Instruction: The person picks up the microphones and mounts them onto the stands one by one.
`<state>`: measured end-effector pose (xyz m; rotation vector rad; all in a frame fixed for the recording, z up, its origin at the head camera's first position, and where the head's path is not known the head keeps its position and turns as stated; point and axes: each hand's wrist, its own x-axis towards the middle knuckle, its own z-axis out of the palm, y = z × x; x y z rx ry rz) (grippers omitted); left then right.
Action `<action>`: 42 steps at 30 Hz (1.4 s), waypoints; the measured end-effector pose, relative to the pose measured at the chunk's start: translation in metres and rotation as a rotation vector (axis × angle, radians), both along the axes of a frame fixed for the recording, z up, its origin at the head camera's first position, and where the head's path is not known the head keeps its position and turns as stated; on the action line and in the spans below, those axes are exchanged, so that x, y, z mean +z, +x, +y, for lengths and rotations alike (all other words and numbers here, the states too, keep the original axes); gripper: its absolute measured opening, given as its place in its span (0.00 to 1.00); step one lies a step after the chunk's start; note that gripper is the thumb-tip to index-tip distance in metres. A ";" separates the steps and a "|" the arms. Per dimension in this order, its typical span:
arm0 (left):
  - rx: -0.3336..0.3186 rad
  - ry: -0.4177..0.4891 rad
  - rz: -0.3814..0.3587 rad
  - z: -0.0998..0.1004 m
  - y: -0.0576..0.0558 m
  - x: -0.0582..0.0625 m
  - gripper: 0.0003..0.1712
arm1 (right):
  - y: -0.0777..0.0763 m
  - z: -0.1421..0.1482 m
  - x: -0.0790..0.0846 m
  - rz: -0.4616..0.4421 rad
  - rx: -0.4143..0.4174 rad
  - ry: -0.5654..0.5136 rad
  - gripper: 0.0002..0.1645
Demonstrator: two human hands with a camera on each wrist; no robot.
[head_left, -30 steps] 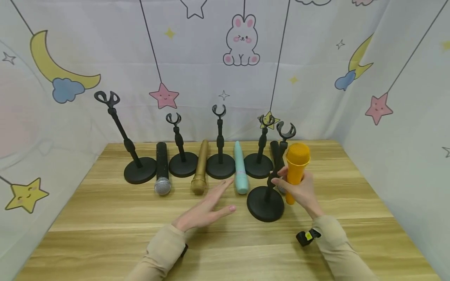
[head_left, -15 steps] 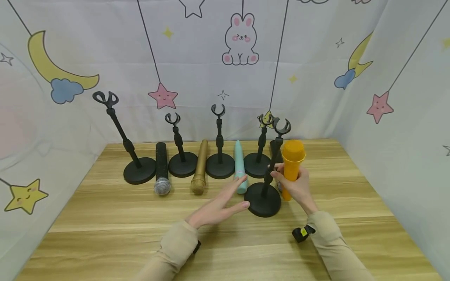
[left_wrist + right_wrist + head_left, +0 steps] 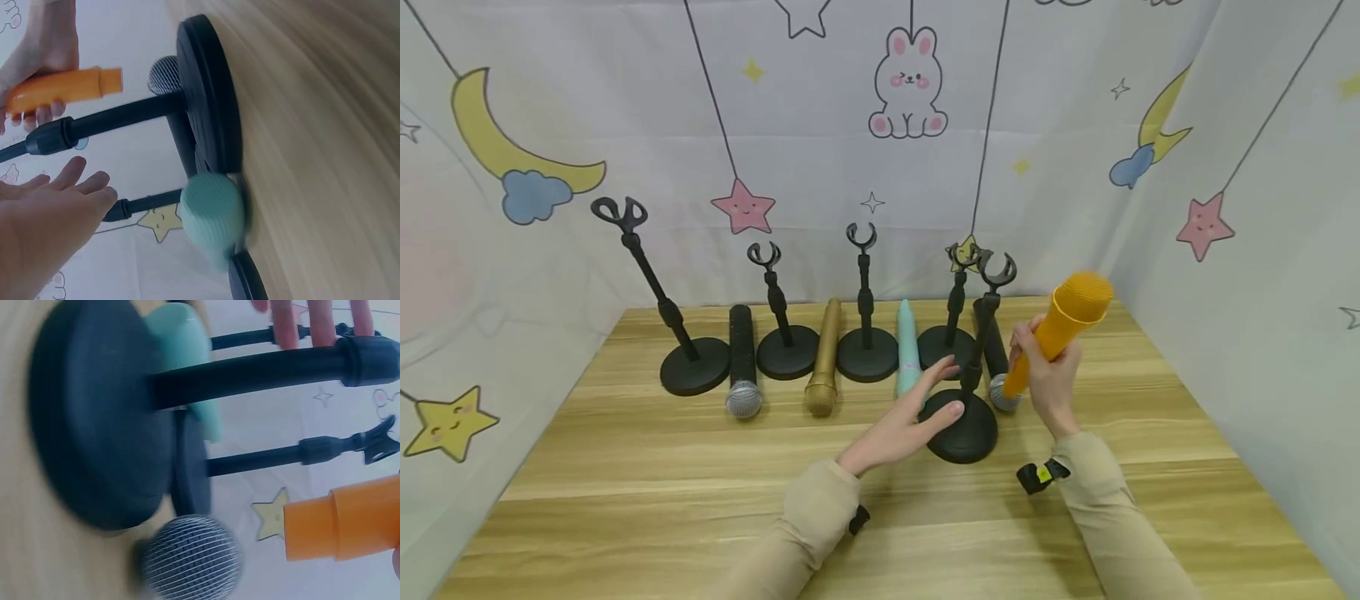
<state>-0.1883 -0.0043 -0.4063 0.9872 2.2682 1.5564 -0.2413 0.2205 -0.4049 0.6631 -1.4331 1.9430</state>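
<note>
While the right hand (image 3: 1052, 379) grips the orange mic (image 3: 1060, 325) right of the front stand (image 3: 973, 375) in the head view, the left hand (image 3: 898, 431) hovers just left; left wrist: its fingers (image 3: 70, 170) straight, holding nothing; right wrist: orange mic apart from front stand, mounting seemingly in hand, steadying likely needed next

An orange microphone (image 3: 344, 519) (cropped at the edge) shows near a black stand (image 3: 247, 375).

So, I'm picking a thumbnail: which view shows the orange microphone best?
The head view: the orange microphone shows from mesh top to lower end, in the right hand. The left wrist view shows only its handle; the right wrist view, just the handle's lower end.
</note>
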 end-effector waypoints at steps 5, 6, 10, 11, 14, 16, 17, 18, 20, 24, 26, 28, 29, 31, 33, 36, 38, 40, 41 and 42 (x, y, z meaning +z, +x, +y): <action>0.034 0.074 0.009 0.016 -0.007 0.001 0.32 | 0.008 -0.018 0.047 0.046 -0.086 -0.022 0.03; 0.038 0.094 0.015 0.018 -0.009 0.001 0.32 | 0.006 -0.019 0.052 0.061 -0.097 -0.029 0.03; 0.056 0.150 0.062 0.030 -0.013 -0.001 0.29 | -0.003 -0.026 0.070 0.105 -0.166 -0.049 0.05; 0.058 0.167 0.078 0.033 -0.014 -0.001 0.28 | -0.005 -0.027 0.074 0.111 -0.196 -0.049 0.04; 0.078 0.216 0.126 0.041 -0.014 -0.001 0.24 | -0.010 -0.033 0.087 0.123 -0.288 -0.019 0.06; 0.102 0.255 0.154 0.044 -0.011 0.003 0.21 | -0.011 -0.037 0.095 0.136 -0.322 -0.002 0.09; 0.117 0.271 0.160 0.045 -0.009 0.006 0.20 | -0.011 -0.039 0.099 0.148 -0.319 -0.009 0.11; 0.133 0.279 0.167 0.046 -0.007 0.009 0.19 | -0.011 -0.041 0.103 0.164 -0.306 -0.011 0.13; 0.164 0.279 0.168 0.048 -0.002 0.017 0.17 | -0.009 -0.047 0.112 0.199 -0.267 -0.022 0.16; 0.221 0.236 0.205 0.055 -0.007 0.011 0.15 | -0.006 -0.057 0.126 0.255 -0.196 -0.034 0.19; 0.237 0.219 0.254 0.058 -0.010 0.007 0.14 | -0.007 -0.061 0.130 0.267 -0.185 -0.025 0.21; 0.248 0.206 0.300 0.061 -0.011 0.006 0.12 | -0.010 -0.063 0.133 0.277 -0.187 -0.002 0.23; 0.249 0.202 0.319 0.061 -0.009 0.010 0.11 | -0.011 -0.065 0.133 0.280 -0.191 0.017 0.23; 0.244 0.200 0.343 0.061 -0.006 0.015 0.09 | -0.014 -0.068 0.134 0.294 -0.195 0.061 0.26; 0.247 0.196 0.342 0.063 -0.008 0.012 0.08 | -0.015 -0.071 0.135 0.307 -0.209 0.108 0.28; 0.245 0.182 0.353 0.068 -0.016 -0.001 0.09 | -0.012 -0.076 0.136 0.313 -0.223 0.146 0.32; 0.246 0.179 0.356 0.070 -0.020 -0.007 0.09 | -0.007 -0.078 0.138 0.300 -0.244 0.159 0.33; 0.240 0.184 0.362 0.071 -0.023 -0.011 0.11 | -0.002 -0.080 0.141 0.288 -0.258 0.176 0.34; 0.239 0.189 0.360 0.070 -0.023 -0.012 0.11 | 0.000 -0.081 0.141 0.283 -0.260 0.186 0.34; 0.239 0.193 0.358 0.070 -0.023 -0.012 0.11 | 0.002 -0.082 0.142 0.281 -0.262 0.200 0.33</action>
